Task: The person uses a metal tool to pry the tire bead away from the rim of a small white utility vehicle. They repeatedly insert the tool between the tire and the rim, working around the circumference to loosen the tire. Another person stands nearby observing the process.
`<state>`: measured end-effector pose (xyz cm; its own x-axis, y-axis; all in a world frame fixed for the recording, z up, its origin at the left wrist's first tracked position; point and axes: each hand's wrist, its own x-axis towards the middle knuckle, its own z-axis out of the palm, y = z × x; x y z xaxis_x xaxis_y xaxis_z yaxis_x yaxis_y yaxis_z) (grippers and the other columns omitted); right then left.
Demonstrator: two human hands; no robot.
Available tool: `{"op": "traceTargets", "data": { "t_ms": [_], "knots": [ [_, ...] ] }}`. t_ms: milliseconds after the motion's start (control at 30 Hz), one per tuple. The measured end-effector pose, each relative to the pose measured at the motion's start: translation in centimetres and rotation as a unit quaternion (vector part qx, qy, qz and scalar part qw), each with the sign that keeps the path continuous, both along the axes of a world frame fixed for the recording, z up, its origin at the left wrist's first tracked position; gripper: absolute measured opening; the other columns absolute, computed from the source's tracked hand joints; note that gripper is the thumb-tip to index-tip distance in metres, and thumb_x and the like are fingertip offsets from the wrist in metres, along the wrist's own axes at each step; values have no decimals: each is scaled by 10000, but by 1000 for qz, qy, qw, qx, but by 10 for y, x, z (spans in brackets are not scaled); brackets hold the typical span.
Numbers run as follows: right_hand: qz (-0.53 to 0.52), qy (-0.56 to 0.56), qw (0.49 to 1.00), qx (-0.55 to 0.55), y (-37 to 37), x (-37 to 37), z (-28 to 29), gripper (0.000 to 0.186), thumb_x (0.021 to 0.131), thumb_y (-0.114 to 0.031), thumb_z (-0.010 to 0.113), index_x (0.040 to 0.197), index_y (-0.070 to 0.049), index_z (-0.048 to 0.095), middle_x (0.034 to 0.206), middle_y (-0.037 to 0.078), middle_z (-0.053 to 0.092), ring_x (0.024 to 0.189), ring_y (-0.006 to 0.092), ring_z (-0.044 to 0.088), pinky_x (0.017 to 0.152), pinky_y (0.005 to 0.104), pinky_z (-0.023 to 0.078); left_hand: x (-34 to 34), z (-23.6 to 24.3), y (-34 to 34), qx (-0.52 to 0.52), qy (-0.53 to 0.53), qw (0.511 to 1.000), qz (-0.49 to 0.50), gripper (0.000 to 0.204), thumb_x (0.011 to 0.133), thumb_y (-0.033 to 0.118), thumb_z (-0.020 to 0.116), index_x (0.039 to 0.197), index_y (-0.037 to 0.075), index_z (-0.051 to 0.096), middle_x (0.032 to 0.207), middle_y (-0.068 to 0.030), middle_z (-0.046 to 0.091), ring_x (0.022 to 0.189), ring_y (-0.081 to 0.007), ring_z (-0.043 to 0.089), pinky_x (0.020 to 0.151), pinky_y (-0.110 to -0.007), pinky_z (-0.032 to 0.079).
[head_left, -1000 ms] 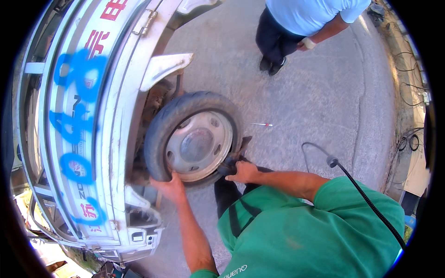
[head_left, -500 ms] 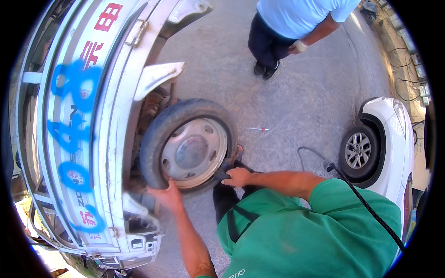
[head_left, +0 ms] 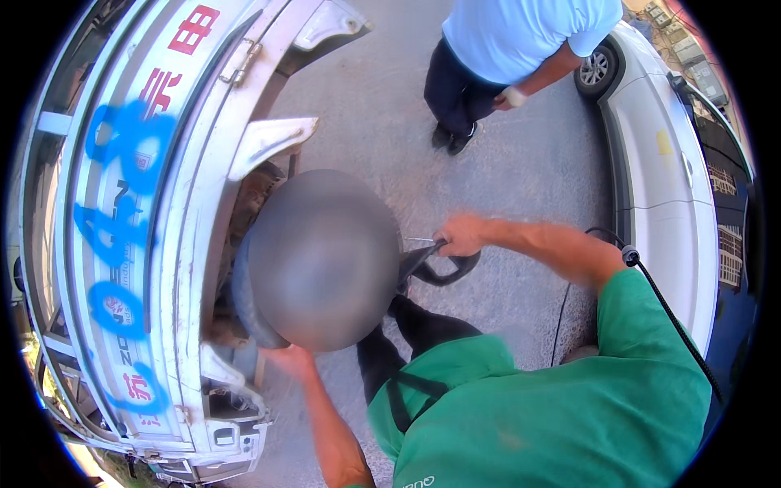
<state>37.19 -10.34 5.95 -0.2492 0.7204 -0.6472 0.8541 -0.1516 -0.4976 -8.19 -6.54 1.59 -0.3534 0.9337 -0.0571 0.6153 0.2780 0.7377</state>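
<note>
- Head view: the person's left hand (head_left: pixel 290 359) lay against the lower edge of the tyre (head_left: pixel 239 297), which sat in the wheel arch of the white truck (head_left: pixel 191 203). A grey smear hid most of the wheel. The hand was blurred, so whether its grip was wrapped round the rubber or merely pressed flat could not be told.
- Head view: the right hand (head_left: pixel 461 234) was out to the right of the wheel, its grip clenched on the upper end of a dark curved piece (head_left: pixel 425 260) whose other end ran in toward the tyre's right side. What kind of piece it was could not be made out.
- Head view, judgement: the pull with the right hand would have gone best in line with the piece, with the left hand bracing the tyre from below so the wheel did not rock or turn.
- Head view, judgement: the dark-trousered legs (head_left: pixel 407 333) were close beneath the wheel and would have been safer out from under it.
- Head view: a white car (head_left: pixel 659 171) stood just to the right, a bystander (head_left: pixel 488 73) stood beyond the wheel, and a black cable (head_left: pixel 671 313) hung over the right shoulder; a wide swing of the elbow could have snagged it.
</note>
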Motion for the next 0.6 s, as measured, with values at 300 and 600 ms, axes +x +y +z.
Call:
{"op": "traceTargets", "data": {
  "t_ms": [300, 600],
  "knots": [
    [54, 33, 995, 82, -31, -18, 21, 283, 858, -323, 636, 931, -50, 657, 814, 221, 682, 815, 444, 664, 723, 547, 512, 10, 24, 27, -64, 83, 994, -31, 881, 908, 421, 745, 1482, -99, 326, 1483, -329, 414, 1369, -443, 443, 1138, -485, 364],
    [107, 68, 982, 143, -20, -32, 83, 251, 787, -261, 657, 830, -16, 627, 820, 190, 693, 748, 424, 661, 653, 535, 502, -6, 4, 9, -53, 35, 997, -45, 868, 879, 290, 799, 1493, -117, 338, 1468, -315, 464, 1359, -426, 470, 1157, -469, 357]
  ]
}}
